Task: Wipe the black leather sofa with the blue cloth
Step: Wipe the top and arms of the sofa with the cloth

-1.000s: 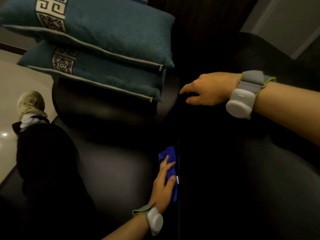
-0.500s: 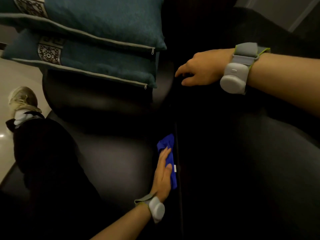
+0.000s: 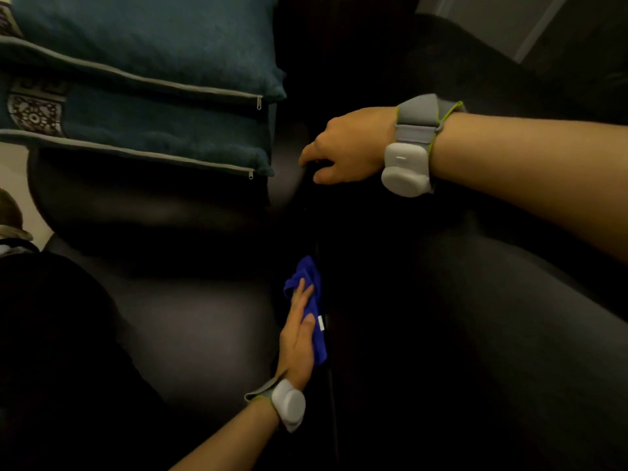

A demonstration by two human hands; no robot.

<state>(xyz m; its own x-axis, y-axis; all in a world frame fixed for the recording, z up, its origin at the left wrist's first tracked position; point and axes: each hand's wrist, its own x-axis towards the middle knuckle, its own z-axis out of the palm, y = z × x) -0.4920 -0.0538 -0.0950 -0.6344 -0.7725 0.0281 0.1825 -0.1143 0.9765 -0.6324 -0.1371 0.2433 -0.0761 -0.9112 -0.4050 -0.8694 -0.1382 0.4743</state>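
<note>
Dim room, low light; pale floor [image 3: 13,158] shows at the far left edge and a light wall [image 3: 475,15] at the top right. Black leather sofa [image 3: 204,321] fills most of the view, its surface smooth with a dull sheen. A dark seam runs between two seat cushions, roughly down the middle.

Blue cloth [image 3: 307,277]: bright royal blue, bunched and folded into a narrow strip, with a small white tag on its right edge. It lies on the left cushion's right edge, right along the seam.

Left hand [image 3: 297,338]: laid flat on the cloth, fingers straight and together, pressing it against the leather; fingers not curled round it. Grey band with a white pod on that wrist.

Right hand [image 3: 343,147]: reaches in from the right, well apart from the cloth, at the far end of the seam where the seat meets the back. Fingers bent downward with tips touching or tucked into the leather; holds nothing that I can see. Same kind of grey band and white pod on the wrist.

Two teal cushions [image 3: 153,96] stacked at the sofa's far left corner, each with grey piping, a zip and a patterned band. A dark trouser leg [image 3: 51,334] rests along the sofa's left edge.
</note>
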